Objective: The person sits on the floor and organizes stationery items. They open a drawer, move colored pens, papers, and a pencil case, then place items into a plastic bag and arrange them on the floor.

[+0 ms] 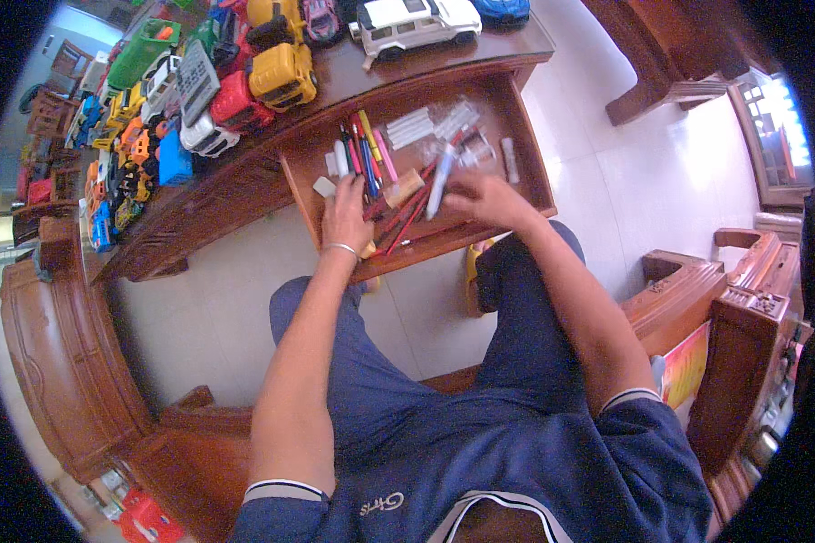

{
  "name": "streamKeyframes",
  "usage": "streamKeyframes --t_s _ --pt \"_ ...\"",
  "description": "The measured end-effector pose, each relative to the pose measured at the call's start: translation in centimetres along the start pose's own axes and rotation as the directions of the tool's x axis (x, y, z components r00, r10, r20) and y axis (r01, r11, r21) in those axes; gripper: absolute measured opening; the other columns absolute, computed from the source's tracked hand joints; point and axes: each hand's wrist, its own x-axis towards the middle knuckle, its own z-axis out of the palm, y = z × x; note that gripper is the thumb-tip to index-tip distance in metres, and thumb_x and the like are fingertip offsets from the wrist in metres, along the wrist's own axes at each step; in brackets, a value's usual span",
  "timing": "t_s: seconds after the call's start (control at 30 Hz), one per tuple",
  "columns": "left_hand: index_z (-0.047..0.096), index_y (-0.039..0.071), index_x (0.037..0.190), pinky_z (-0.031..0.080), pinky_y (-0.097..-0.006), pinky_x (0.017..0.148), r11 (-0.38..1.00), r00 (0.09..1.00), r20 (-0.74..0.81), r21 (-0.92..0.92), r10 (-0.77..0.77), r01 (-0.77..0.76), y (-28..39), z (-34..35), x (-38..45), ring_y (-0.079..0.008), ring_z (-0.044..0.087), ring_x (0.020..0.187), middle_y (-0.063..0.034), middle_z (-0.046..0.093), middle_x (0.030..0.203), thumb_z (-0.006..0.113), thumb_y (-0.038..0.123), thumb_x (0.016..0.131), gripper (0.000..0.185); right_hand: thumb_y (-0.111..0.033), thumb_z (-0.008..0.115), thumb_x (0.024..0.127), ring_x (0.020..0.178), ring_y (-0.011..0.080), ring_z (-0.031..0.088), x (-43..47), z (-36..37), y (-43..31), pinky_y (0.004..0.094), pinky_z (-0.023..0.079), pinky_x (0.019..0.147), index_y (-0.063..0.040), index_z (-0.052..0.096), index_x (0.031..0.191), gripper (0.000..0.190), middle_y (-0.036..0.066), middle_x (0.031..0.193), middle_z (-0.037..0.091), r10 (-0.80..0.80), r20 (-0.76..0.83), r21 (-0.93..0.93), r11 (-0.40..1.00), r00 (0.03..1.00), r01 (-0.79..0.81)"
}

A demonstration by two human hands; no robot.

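Both hands are in an open wooden drawer (418, 254) of pens and sticks. My left hand (348, 210) rests in its left part, fingers spread beside a white eraser-like block (324, 186) and several pens (370, 153); whether it grips anything is unclear. My right hand (485, 198) is blurred beside a whitish-blue pen or marker (440, 180); I cannot tell if it holds it. Red pencils (407, 220) lie between the hands, near a tan block (404, 188). White sticks (409, 127) and clear plastic packaging (457, 119) sit at the back, and a white tube-like item (509, 160) at the right.
Above the drawer, the wooden table (339, 78) carries a white toy off-road car (418, 26), a yellow toy truck (283, 76), a grey calculator (197, 81) and many other toy vehicles. A carved wooden chair (679, 295) stands at the right. My knees are below the drawer front.
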Motion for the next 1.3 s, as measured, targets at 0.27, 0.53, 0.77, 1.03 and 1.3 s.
streamKeyframes --t_s 0.27,0.53,0.77,1.03,1.3 --pt "0.050 0.007 0.117 0.039 -0.0395 0.093 0.999 0.999 -0.031 0.029 -0.023 0.024 1.3 -1.8 1.4 -0.0328 0.044 0.109 -0.0107 0.040 0.126 0.071 0.012 0.063 0.058 -0.026 0.056 0.083 0.101 0.0184 0.055 3.5 -1.7 1.6 0.0292 0.042 0.086 -0.002 0.059 0.108 0.034 0.012 0.109 0.059 0.305 -0.122 0.293 0.920 0.945 -0.259" --pt "0.035 0.010 0.131 0.025 -0.0444 0.103 0.986 0.982 0.082 0.002 0.168 -0.169 4.4 -0.6 0.1 -0.0364 0.026 0.125 -0.0114 0.029 0.136 0.079 0.029 0.055 0.090 -0.033 0.061 0.076 0.105 0.0357 0.050 -2.0 -1.7 0.5 0.0383 0.040 0.091 0.002 0.051 0.113 0.052 0.024 0.113 0.051 0.596 -0.313 -0.215 0.714 0.739 -0.666" --pt "0.019 0.014 0.138 0.020 -0.0536 0.103 0.985 0.983 0.147 0.113 0.114 -0.131 5.1 2.1 0.5 -0.0368 0.015 0.131 -0.0128 0.016 0.143 0.082 0.031 0.049 0.111 -0.036 0.065 0.072 0.113 0.0426 0.041 0.8 4.5 -1.9 0.0449 0.034 0.096 0.004 0.034 0.125 0.074 0.031 0.121 0.040 0.490 -0.220 -0.189 0.827 0.844 -0.529" --pt "0.022 0.014 0.137 0.026 -0.0494 0.102 0.986 0.999 0.040 0.167 -0.030 0.023 1.2 0.6 0.8 -0.0386 0.024 0.127 -0.0088 0.024 0.139 0.073 0.009 0.059 0.094 -0.029 0.061 0.073 0.121 0.0416 0.032 2.0 8.9 -5.9 0.0410 0.027 0.102 0.006 0.032 0.127 0.069 0.029 0.127 0.035 0.117 -0.140 0.216 0.973 0.983 -0.086" --pt "0.021 0.012 0.137 0.024 -0.0484 0.104 0.999 0.997 0.068 0.023 -0.040 0.039 2.4 -0.6 1.0 -0.0442 0.020 0.126 -0.0128 0.021 0.139 0.075 0.012 0.059 0.095 -0.011 0.054 0.079 0.102 0.0379 0.049 3.7 0.3 -1.2 0.0421 0.041 0.087 0.001 0.052 0.104 0.028 0.022 0.109 0.051 0.136 -0.521 -0.220 0.933 0.843 -0.286"
